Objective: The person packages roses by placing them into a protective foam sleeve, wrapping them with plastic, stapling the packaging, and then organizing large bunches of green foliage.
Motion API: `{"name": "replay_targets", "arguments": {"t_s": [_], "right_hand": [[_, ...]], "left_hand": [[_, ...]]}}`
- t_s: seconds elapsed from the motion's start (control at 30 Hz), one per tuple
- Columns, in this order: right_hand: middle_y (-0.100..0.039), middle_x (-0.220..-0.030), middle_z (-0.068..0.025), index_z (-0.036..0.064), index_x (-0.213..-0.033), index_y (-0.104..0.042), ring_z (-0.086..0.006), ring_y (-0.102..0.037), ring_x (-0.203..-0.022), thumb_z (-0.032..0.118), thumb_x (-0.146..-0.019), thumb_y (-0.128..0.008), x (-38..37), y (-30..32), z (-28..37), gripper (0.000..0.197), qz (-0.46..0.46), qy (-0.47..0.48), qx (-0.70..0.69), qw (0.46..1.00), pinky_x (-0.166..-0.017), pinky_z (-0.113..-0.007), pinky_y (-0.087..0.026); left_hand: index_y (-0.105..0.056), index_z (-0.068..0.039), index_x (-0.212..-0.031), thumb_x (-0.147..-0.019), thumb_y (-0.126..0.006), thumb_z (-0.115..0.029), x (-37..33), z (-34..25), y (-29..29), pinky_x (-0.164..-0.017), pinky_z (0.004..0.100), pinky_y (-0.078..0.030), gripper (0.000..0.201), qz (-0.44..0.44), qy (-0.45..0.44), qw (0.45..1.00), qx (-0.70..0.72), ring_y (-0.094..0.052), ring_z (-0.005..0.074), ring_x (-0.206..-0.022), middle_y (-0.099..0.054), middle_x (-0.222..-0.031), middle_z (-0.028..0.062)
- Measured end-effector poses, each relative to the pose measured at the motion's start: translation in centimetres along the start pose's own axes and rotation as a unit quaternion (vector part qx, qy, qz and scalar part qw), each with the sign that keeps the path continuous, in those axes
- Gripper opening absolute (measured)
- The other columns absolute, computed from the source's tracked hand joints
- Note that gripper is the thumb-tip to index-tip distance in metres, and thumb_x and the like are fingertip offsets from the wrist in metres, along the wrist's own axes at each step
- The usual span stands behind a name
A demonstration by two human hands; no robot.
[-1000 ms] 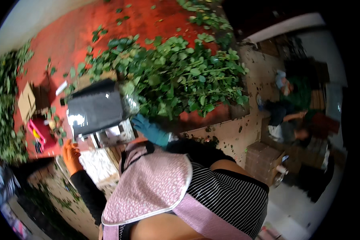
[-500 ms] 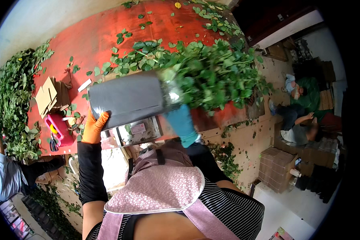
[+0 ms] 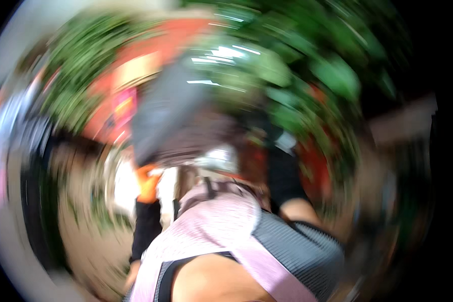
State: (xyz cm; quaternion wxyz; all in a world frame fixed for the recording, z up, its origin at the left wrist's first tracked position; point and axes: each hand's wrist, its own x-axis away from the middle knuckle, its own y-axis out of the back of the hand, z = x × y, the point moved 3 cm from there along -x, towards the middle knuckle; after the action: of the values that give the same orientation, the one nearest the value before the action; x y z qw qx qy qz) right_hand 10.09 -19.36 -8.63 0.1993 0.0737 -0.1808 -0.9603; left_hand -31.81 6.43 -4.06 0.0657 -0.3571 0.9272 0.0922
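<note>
Motion blurs the whole view. A bundle of leafy green stems [image 3: 332, 75], wrapped in a dark grey sheet [image 3: 168, 100] with shiny clear plastic [image 3: 226, 65] near the leaves, is lifted and tilted close in front of me. Its leaves fan out to the upper right. My left hand [image 3: 147, 183], in an orange glove, grips the lower left corner of the grey wrap. On the right, the black sleeve [image 3: 283, 173] of my right arm reaches up to the bundle; leaves and blur hide the hand itself.
The red table [image 3: 183, 32] carries a heap of leaves [image 3: 85, 65] at the left, tan cardboard pieces [image 3: 136, 69] and a pink container [image 3: 126, 105]. A white surface [image 3: 126, 183] lies beside my left hand. Smeared surroundings hide the rest.
The bundle has come up nearer and turned, its leafy end swinging up and right. Both arms have shifted right. The teal glove on my right hand has gone out of sight.
</note>
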Motion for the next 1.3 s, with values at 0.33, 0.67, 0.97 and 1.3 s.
{"name": "replay_targets", "arguments": {"t_s": [0.33, 0.67, 0.97, 1.3], "right_hand": [[-0.059, -0.121, -0.0122, 0.004, -0.132, -0.05, -0.0256, -0.059, -0.104, 0.025, -0.089, -0.057, -1.8, -20.7, 14.2, 0.048, 0.287, 0.282, 0.06, 0.913, -0.091, -0.036, -0.048], [-0.059, -0.122, -0.0149, 0.0024, -0.13, -0.052, -0.0288, -0.058, -0.106, 0.012, -0.087, -0.059, 24.7, -38.7, 20.9, 0.045, 0.512, 0.579, 0.093, 0.628, -0.091, -0.037, -0.047], [-0.064, -0.1, -0.0232, 0.0036, -0.116, -0.063, -0.0401, -0.061, -0.095, 0.002, -0.077, -0.06, 61.6, -59.3, 23.3, 0.039, 0.617, 0.731, 0.029, 0.291, -0.077, -0.044, -0.05], [-0.067, -0.107, -0.0117, 0.003, -0.109, -0.066, -0.0222, -0.062, -0.093, 0.009, -0.09, -0.051, 99.6, -76.8, 12.2, 0.025, 0.882, 0.409, 0.133, 0.191, -0.083, -0.033, -0.048]], "left_hand": [[-0.052, -0.002, -0.132, -0.077, -0.061, -0.057, 49.3, 21.3, 1.0, -0.1, 0.0423, -0.043, 0.079, -0.257, 0.619, 0.724, -0.164, -0.054, 0.0391, -0.118, -0.055, -0.129, 0.0273], [-0.057, 0.006, -0.119, -0.084, -0.064, -0.036, 66.9, 14.9, -17.5, -0.079, 0.0429, -0.052, 0.055, -0.437, 0.774, 0.439, 0.132, -0.065, 0.0365, -0.097, -0.066, -0.109, 0.0249], [-0.054, 0.004, -0.124, -0.089, -0.061, -0.032, 77.1, 25.9, -9.5, -0.071, 0.0393, -0.05, 0.051, -0.651, 0.585, 0.476, 0.084, -0.065, 0.0243, -0.088, -0.066, -0.109, 0.0173], [-0.042, 0.003, -0.137, -0.092, -0.062, -0.03, 82.4, 13.5, -6.3, -0.066, 0.0286, -0.05, 0.059, -0.881, 0.342, 0.27, 0.186, -0.061, 0.0149, -0.08, -0.062, -0.105, 0.0096]]}}
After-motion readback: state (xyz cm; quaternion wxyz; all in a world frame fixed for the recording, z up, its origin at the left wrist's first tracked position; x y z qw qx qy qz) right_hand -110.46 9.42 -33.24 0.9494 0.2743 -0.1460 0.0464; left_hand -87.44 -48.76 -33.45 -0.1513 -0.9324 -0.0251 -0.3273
